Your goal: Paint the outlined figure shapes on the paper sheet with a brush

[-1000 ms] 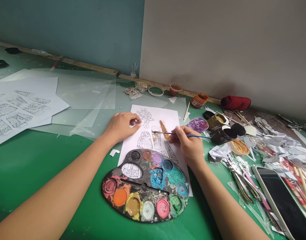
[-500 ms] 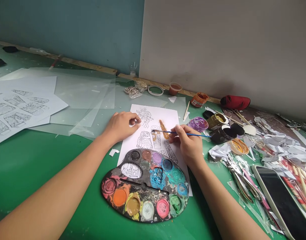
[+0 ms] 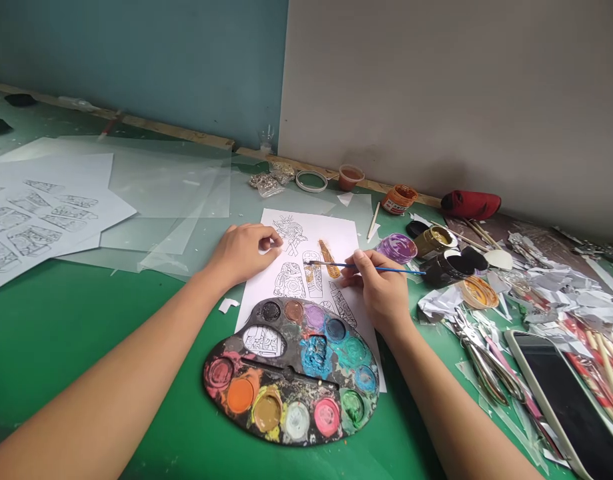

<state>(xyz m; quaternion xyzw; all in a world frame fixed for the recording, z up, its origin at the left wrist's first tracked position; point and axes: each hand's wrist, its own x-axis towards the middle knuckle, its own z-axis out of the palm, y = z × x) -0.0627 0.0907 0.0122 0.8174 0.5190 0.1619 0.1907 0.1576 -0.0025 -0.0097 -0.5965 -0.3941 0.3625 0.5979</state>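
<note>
My right hand [image 3: 383, 287] pinches a thin blue-handled paintbrush [image 3: 381, 269]. Its dark bristles point left and meet an outlined figure on the white printed sheet [image 3: 341, 227]. Golden-brown paint covers a long narrow shape [image 3: 329, 259] and part of the figure under the brush. Across the sheet's left edge rests my left hand [image 3: 249, 252], thumb and forefinger apart, holding nothing. A black paint palette [image 3: 296, 387] with several coloured wells lies over the sheet's lower part, nearest me.
Open paint jars, including a purple one [image 3: 397, 248] and a black one [image 3: 446, 268], stand right of the sheet. Beyond them lie paper scraps [image 3: 551, 287], pliers [image 3: 486, 363] and a phone [image 3: 566, 400]. More printed sheets [image 3: 61, 200] are at left. A wall closes off the back.
My right hand and the brush have shifted slightly to the right. My left hand, the sheet and the palette have stayed in place.
</note>
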